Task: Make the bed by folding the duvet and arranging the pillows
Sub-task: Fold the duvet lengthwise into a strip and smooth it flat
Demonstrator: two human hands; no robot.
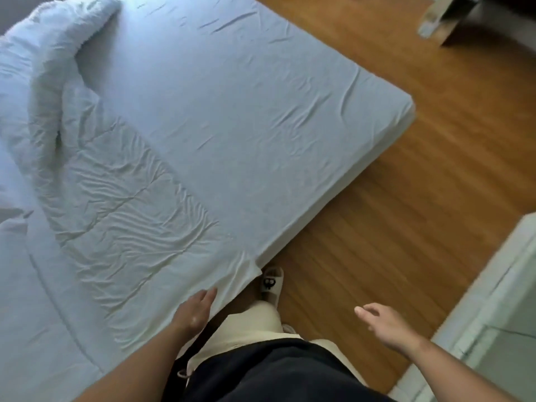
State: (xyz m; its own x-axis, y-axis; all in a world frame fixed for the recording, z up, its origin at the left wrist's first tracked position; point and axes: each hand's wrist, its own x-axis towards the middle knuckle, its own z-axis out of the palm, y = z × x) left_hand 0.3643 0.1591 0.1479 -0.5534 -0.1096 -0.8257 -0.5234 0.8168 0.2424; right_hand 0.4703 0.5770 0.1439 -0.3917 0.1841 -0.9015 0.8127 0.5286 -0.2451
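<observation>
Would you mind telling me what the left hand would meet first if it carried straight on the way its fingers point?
Most likely the overhanging duvet corner just ahead of the left hand; the slipper lies beyond it, though depth is unclear.

head-worn view, looking steeply down, close over bed [232, 111] edge, tilted

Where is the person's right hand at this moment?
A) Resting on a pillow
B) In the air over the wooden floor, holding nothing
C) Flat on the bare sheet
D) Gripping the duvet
B: the right hand hangs open above the wooden floor, clear of the bed, while the left hand is at the edge of the duvet.
</observation>
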